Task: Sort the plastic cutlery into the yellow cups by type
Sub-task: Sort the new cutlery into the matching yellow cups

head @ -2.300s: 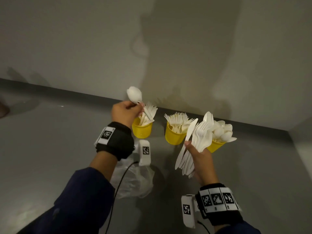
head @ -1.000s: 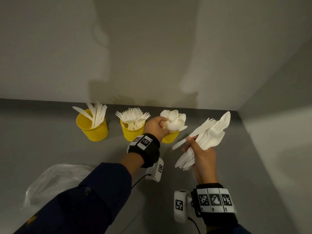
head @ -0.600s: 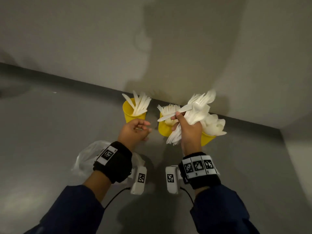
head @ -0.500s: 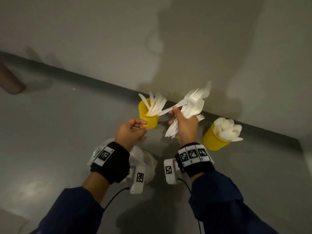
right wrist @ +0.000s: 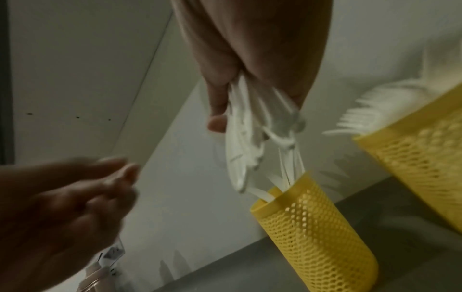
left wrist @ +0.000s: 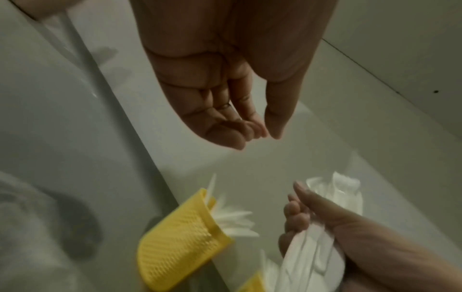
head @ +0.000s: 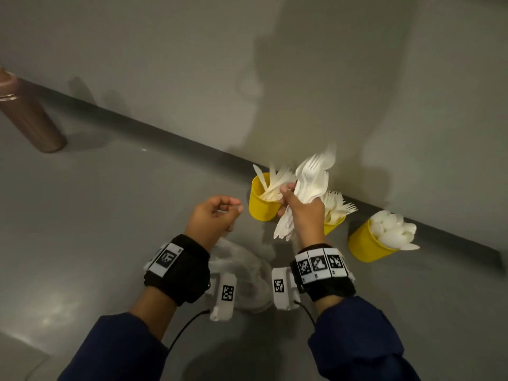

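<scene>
Three yellow mesh cups stand in a row along the wall: the knife cup (head: 261,204) on the left, the fork cup (head: 334,225) half hidden behind my right hand, and the spoon cup (head: 365,243) on the right. My right hand (head: 302,213) grips a bundle of white plastic cutlery (head: 313,180), mostly forks, just right of the knife cup (right wrist: 315,233). The bundle (right wrist: 250,142) hangs over that cup's rim. My left hand (head: 217,215) hovers left of the knife cup with fingers loosely curled and holds nothing (left wrist: 250,130).
A crumpled clear plastic bag (head: 244,268) lies on the grey table between my wrists. A brown bottle (head: 27,116) stands at the far left by the wall. The wall runs close behind the cups.
My left hand dropped its spoon at the spoon cup and came back empty to the left. My right hand carried the bundle from near the spoon cup over to the knife cup.
</scene>
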`<state>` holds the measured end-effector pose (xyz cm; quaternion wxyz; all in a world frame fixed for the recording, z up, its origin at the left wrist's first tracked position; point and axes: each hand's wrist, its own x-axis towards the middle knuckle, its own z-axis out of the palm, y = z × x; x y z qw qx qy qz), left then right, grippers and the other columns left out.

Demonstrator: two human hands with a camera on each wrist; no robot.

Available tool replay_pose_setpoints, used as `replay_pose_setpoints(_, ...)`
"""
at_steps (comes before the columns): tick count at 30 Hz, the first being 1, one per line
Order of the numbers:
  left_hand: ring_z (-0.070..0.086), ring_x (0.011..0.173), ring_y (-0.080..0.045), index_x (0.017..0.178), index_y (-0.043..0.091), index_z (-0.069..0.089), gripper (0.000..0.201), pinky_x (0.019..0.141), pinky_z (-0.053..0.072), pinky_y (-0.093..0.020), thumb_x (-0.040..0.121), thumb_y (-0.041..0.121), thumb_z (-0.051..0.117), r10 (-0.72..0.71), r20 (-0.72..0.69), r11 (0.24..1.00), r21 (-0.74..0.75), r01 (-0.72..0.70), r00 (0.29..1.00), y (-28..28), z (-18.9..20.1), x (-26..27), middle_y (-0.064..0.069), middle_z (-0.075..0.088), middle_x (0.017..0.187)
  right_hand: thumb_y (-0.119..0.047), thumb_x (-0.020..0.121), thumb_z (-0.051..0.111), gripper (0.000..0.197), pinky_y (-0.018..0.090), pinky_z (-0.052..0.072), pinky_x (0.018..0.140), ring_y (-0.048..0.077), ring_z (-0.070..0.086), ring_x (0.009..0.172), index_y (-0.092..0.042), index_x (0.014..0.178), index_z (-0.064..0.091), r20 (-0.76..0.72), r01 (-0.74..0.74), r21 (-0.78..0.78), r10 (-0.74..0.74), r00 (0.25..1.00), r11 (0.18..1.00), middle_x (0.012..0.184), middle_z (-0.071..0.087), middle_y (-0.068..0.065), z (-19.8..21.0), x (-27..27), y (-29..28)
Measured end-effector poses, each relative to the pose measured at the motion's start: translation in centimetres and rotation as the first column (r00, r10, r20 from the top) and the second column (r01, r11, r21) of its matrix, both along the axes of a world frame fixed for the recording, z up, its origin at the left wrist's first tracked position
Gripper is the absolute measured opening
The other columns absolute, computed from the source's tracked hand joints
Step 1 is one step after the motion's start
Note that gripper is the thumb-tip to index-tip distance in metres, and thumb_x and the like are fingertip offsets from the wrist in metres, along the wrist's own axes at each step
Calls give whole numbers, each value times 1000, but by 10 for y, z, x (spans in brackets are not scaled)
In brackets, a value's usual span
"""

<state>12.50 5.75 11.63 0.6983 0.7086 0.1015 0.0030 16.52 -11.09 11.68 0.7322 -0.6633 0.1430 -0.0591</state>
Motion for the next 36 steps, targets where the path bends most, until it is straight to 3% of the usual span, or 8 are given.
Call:
replay_pose_setpoints(3,51,55,-3,77,26,62,12,55,46,-18,79,16,68,-121,16,993,7,121,993,-34,11,6,2,56,72,-10,78,72,17,22,41,44,11,47,40,-13,72,57,11,-62,-154,64,998,986,50,53,-1,5,-28,-10)
replay_pose_setpoints(7,52,49,2,81,20,64,14,54,44,-8,72,16,75,-236,71,971,-17,238,969,-79,24,3,1,59,73,-22,76,69,32,28,45,60,15,55,66,-7,102,60,55,15,-284,1,999,959,80,64,6,-4,-51,-21)
replay_pose_setpoints(12,64,67,-16,77,13,68,15,68,54,-32,69,19,78,-255,106,965,-35,260,961,-111,27,-6,-6,70,72,-19,79,63,43,28,52,74,14,63,90,-20,121,52,60,50,-449,-26,998,892,100,65,-4,-6,-70,-33)
replay_pose_setpoints(16,64,53,-1,86,1,69,10,50,50,-13,77,6,68,-292,63,937,-183,298,955,-117,33,-10,9,70,54,-11,71,70,39,29,49,45,17,60,53,-24,105,56,23,-72,-353,85,996,933,73,66,3,9,-80,-51)
replay_pose_setpoints(19,66,56,-6,84,6,68,6,55,56,-16,82,6,62,-319,19,903,-299,310,947,-119,37,-11,6,71,58,3,70,75,41,23,41,37,10,53,43,-24,96,58,43,-200,-167,210,977,965,65,66,-3,21,-91,-65)
replay_pose_setpoints(21,66,55,-5,83,8,67,7,55,55,-15,83,6,60,-346,16,889,-312,334,938,-123,40,-14,5,71,58,-10,75,72,34,22,38,35,10,48,37,-13,105,57,72,-242,7,241,968,970,58,62,-4,24,-97,-72)
replay_pose_setpoints(26,69,63,-5,84,11,67,13,64,57,-16,82,1,60,-377,36,871,-326,368,925,-132,43,-21,7,73,64,-54,72,62,62,21,35,36,11,38,33,-5,108,54,4,-203,304,212,977,931,53,46,1,25,-106,-89)
replay_pose_setpoints(36,65,49,-9,99,-2,67,23,62,56,-17,76,4,68,-384,23,901,-208,380,923,-160,33,-31,-9,67,70,-45,90,45,45,19,32,36,14,38,30,-2,83,59,-37,-222,203,234,971,954,55,52,13,23,-115,-116)
